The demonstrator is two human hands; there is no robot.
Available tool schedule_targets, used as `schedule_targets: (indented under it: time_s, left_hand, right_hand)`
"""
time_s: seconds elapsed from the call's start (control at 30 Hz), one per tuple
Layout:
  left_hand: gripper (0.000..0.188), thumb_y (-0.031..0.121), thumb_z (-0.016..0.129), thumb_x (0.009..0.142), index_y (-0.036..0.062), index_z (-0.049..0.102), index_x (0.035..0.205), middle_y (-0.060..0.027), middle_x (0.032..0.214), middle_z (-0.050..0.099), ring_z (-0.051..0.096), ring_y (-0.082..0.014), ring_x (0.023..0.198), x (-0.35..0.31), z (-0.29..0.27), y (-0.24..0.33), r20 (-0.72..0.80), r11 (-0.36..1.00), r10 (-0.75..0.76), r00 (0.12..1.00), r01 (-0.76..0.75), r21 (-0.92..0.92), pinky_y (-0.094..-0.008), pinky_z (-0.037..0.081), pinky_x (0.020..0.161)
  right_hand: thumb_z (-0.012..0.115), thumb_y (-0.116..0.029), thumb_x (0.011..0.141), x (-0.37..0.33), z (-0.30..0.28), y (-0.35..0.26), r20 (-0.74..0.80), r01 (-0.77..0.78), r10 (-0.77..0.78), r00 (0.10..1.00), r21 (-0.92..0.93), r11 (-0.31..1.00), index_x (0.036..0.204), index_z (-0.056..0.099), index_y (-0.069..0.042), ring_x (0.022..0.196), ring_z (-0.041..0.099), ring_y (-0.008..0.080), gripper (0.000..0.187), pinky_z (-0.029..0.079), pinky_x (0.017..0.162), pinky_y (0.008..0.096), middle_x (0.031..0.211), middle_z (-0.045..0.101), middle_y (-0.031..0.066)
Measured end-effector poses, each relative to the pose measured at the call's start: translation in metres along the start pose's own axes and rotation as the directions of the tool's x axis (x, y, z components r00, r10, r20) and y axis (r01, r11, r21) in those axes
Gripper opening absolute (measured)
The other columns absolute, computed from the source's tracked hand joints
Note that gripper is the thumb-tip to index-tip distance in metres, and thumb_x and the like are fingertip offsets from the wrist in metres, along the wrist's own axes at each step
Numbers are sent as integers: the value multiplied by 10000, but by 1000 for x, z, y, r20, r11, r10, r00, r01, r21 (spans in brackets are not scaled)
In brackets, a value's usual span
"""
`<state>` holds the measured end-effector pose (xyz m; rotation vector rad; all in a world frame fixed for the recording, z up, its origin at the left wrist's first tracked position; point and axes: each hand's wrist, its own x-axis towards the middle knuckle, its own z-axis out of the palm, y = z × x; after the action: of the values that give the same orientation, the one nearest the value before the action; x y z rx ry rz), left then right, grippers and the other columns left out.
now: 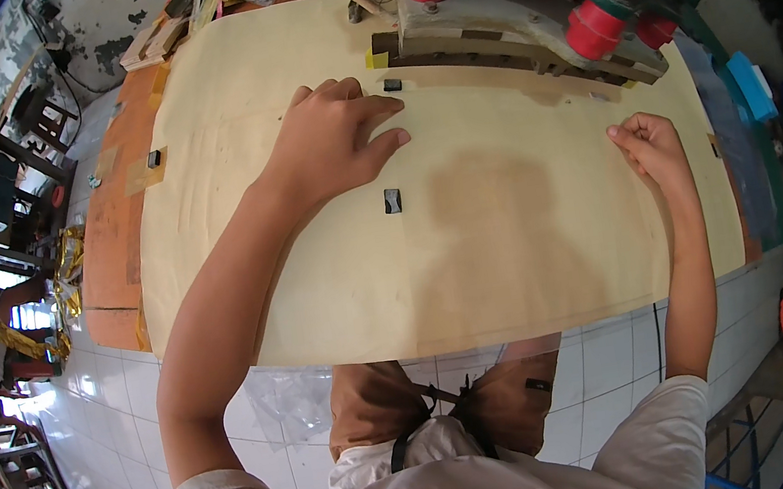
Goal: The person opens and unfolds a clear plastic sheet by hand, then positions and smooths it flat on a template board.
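Left hand (329,141) lay flat, fingers released, on the one tan sheet (512,247); right hand (650,146) was clenched, perhaps pinching its right edge. Three small black clips (392,200) showed.

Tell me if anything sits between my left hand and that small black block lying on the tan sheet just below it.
Nothing visible does. The left hand lies flat on the tan sheet, and the small black block lies just below its thumb with only bare sheet between them.

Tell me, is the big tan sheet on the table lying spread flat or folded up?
Spread flat. The tan sheet covers the table with no fold showing; the left hand presses on it, palm down.
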<state>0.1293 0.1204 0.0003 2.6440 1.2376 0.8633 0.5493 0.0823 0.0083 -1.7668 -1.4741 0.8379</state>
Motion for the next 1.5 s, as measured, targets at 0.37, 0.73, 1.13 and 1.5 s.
schedule_targets:
  time_s: [0.37, 0.73, 1.13, 1.5]
  left_hand:
    - [393, 364, 676, 817, 132, 706, 1133, -115, 839, 628, 603, -282, 856, -1, -4, 9, 74, 990, -80, 994, 71, 118, -402, 433, 804]
    - [413, 290, 682, 823, 83, 685, 1180, -105, 772, 552, 553, -273, 796, -3, -6, 9, 54, 995, -1, 999, -5, 103, -391, 424, 789]
    - [344, 250, 700, 819, 86, 724, 1120, -93, 786, 536, 540, -249, 802, -5, -6, 16, 28, 997, -52, 998, 50, 64, -375, 423, 781]
    - [357, 273, 692, 830, 89, 717, 1136, -96, 801, 528, 539, -250, 809, -5, -4, 17, 12, 995, -47, 999, 46, 93, -374, 416, 779]
  right_hand:
    - [699, -118, 896, 0, 2, 1, -36, 11, -12, 999, -38, 999, 764, 591, 1, 452, 395, 27, 207, 269, 413, 218, 570, 524, -26]
    - [718, -133, 875, 2, 2, 5, -62, 21, -24, 998, -47, 999, 747, 616, -1, 525, 431, 24, 210, 322, 477, 210, 609, 546, -37]
    - [713, -133, 878, 1, 2, 7, -65, 34, -38, 997, -72, 997, 743, 616, -3, 529, 415, 18, 211, 310, 480, 207, 605, 528, -53]
    - [702, -107, 889, -1, 2, 2, -41, 9, -9, 999, -4, 1000, 733, 610, -13, 503, 395, 11, 205, 281, 457, 205, 588, 519, -54]
